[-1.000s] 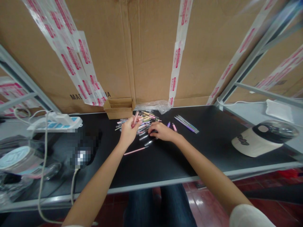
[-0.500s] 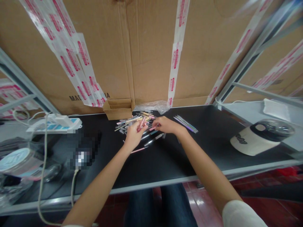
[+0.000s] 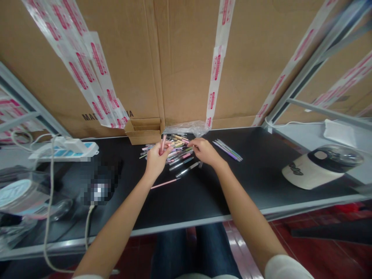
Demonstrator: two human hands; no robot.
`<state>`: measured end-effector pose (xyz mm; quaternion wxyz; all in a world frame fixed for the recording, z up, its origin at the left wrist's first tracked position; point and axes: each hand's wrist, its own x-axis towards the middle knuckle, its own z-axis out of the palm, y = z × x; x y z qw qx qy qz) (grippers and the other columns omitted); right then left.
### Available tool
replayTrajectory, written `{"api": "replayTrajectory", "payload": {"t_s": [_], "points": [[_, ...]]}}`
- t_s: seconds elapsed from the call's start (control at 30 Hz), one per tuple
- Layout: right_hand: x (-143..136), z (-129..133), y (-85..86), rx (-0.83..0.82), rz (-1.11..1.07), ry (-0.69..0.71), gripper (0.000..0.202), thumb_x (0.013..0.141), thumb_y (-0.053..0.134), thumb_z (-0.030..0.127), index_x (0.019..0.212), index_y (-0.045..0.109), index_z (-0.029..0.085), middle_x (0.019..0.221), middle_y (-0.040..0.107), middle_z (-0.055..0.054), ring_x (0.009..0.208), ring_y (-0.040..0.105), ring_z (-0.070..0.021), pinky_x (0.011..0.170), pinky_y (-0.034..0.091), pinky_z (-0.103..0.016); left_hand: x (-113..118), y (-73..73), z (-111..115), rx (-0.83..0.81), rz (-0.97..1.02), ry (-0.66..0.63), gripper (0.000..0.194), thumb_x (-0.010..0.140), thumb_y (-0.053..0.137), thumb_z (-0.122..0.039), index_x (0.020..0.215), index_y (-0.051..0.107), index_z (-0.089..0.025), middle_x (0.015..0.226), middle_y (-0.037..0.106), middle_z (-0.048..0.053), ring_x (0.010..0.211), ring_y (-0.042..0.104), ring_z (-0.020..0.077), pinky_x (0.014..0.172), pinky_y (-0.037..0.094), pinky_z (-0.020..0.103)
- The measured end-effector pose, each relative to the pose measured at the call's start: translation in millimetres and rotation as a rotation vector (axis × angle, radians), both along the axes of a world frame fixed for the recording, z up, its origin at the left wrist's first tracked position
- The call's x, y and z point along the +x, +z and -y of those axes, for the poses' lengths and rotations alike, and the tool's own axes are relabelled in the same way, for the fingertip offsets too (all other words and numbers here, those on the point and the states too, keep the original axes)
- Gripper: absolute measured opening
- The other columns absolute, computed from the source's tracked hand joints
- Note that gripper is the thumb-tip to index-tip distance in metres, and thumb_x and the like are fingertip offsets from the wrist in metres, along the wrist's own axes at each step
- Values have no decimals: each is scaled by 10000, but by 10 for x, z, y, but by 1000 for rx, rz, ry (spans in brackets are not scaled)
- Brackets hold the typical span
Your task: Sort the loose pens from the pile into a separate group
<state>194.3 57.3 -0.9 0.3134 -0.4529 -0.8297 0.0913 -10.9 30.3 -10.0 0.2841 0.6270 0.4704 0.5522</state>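
Observation:
My left hand (image 3: pixel 155 161) is closed around pink pens (image 3: pixel 163 142) that stand up out of the fist; how many I cannot tell. Several loose pens (image 3: pixel 181 157) in many colours lie in a heap between my hands, partly covered by them. At the heap's right side is my right hand (image 3: pixel 203 151), its thumb and fingers pinched together over the pens; what is between the fingertips is too small to make out. A thin pink refill-like stick (image 3: pixel 165 183) lies apart, nearer the front. Right of my right hand sits a small row of silver and purple pens (image 3: pixel 228 150).
Behind the heap stand an open small cardboard box (image 3: pixel 143 133) and crumpled clear plastic (image 3: pixel 188 128), against large taped cardboard. A power strip (image 3: pixel 69 150), a cable (image 3: pixel 49 201) and a clear jar (image 3: pixel 23 197) are at left. A white cap (image 3: pixel 314 170) lies at right.
My left hand has moved left, away from the heap, with the pink pens now more upright. My right hand has shifted slightly right and its fingers have come up a little.

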Motion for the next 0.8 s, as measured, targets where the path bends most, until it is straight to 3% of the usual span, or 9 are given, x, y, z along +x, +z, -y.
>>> {"api": "replayTrajectory", "payload": {"t_s": [0.1,0.23,0.33,0.47,0.6,0.8], "points": [[97,-41,-73,0,131,-30,294,730,477,2,861,694,152,901,664,-87,892,571,-201,853,420,-311,-7,15,2,3,-25,15,237,735,636,-315,920,675,-172,824,687,38,763,627,167,732,484,286],[80,-36,-91,5,123,-42,305,731,475,-5,864,697,154,909,641,-93,901,550,-206,862,416,-323,-11,49,20,2,-35,16,231,732,636,-324,904,676,-176,829,690,30,757,623,165,722,481,279],[-123,29,-104,33,71,-4,237,775,489,37,853,687,139,880,628,-96,902,547,-210,869,415,-344,-43,78,14,7,-33,28,238,736,630,-326,913,668,-171,833,687,29,772,626,163,715,474,267],[-573,184,-150,105,53,222,140,802,561,134,891,669,146,983,603,-107,997,521,-218,919,400,-366,-92,96,-4,47,-62,49,238,751,613,-320,924,658,-164,827,681,30,777,626,161,730,471,265],[-885,283,-218,182,172,168,217,773,595,152,978,653,116,1150,537,-172,1099,449,-293,928,392,-443,-105,87,-13,55,-76,50,222,754,608,-312,915,656,-167,819,683,33,780,629,165,747,471,272],[-957,272,-301,162,219,175,140,778,571,127,884,661,112,1089,553,-169,1101,443,-292,929,397,-433,-90,96,-5,54,-81,57,206,745,612,-295,902,656,-169,798,683,26,752,625,161,715,469,261]]}}
